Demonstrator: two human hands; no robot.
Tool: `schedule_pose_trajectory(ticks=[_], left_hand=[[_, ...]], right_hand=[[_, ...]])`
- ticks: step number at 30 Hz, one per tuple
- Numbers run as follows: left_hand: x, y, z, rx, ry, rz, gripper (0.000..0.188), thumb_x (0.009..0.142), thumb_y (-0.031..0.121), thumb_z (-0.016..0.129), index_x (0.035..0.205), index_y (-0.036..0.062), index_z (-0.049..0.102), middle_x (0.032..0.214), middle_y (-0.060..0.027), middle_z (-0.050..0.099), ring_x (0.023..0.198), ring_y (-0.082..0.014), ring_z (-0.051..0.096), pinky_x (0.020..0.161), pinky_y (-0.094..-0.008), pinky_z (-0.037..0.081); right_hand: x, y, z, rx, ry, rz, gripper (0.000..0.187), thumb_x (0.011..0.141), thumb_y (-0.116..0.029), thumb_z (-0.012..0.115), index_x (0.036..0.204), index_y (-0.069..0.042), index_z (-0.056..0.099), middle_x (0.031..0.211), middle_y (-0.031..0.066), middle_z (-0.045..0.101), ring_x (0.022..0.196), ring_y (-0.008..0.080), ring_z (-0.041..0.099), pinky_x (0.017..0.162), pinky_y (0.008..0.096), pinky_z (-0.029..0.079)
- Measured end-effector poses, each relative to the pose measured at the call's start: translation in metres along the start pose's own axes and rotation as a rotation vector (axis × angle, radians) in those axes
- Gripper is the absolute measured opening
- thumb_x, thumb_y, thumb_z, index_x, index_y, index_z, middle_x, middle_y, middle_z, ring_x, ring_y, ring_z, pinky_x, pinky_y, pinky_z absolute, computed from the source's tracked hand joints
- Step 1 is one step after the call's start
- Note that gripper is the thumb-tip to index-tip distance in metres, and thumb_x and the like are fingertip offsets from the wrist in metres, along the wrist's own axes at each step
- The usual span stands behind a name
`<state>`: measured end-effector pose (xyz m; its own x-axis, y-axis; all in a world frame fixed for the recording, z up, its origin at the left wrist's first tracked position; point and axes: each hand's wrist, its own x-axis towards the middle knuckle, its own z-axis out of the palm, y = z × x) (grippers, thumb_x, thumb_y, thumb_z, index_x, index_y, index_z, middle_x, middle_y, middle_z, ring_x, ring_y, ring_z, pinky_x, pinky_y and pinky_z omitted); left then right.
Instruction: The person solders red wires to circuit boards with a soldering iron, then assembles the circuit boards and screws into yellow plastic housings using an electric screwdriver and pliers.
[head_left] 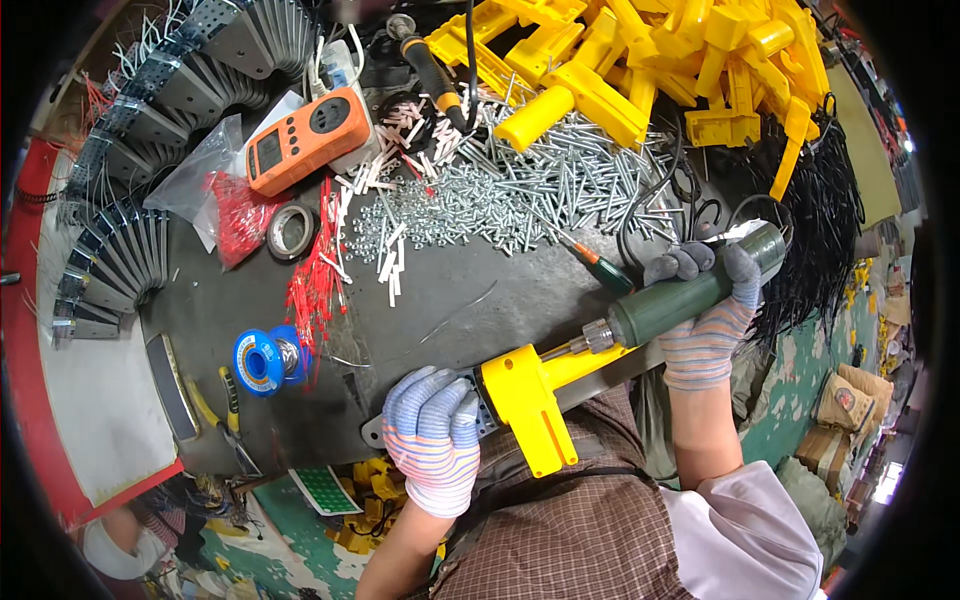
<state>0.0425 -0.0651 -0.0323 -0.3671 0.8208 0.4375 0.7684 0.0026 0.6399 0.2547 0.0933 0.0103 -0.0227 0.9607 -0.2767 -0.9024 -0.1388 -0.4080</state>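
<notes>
My right hand (pixel 710 335), in a grey-striped glove, is wrapped around a green cylindrical electric screwdriver (pixel 648 312). Its bit points left and reaches into a yellow plastic housing (pixel 535 415). My left hand (pixel 432 435), gloved too, closes around a dark metal bracket (pixel 487 408) that joins the housing's left side; its rounded end (pixel 372 432) sticks out past my fingers. Housing and bracket are held at the table's near edge, in front of my checked apron (pixel 560 530). Where the bit tip meets a screw is hidden.
Loose screws (pixel 570 180) and nuts (pixel 420 215) cover the table's far middle, below yellow housings (pixel 700 50). A green-handled screwdriver (pixel 605 270), orange meter (pixel 310 140), solder spool (pixel 262 362), pliers (pixel 232 425) and black cables (pixel 815 220) lie around. Metal brackets (pixel 130 240) line the left.
</notes>
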Motion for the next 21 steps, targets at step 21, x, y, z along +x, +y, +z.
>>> schedule_pose_trajectory(ticks=[21], left_hand=[[0.012, -0.01, 0.001, -0.007, -0.074, 0.097, 0.012, 0.085, 0.015, 0.065, 0.095, 0.0074, 0.066, 0.101, -0.0127, 0.063, 0.096, -0.0334, 0.061, 0.086, -0.0433, 0.049]], right_hand=[[0.0, 0.001, 0.005, -0.035, -0.026, -0.041, 0.035, 0.08, -0.023, 0.067, 0.108, -0.005, 0.058, 0.072, 0.0012, 0.056, 0.066, 0.0178, 0.055, 0.078, 0.0383, 0.05]])
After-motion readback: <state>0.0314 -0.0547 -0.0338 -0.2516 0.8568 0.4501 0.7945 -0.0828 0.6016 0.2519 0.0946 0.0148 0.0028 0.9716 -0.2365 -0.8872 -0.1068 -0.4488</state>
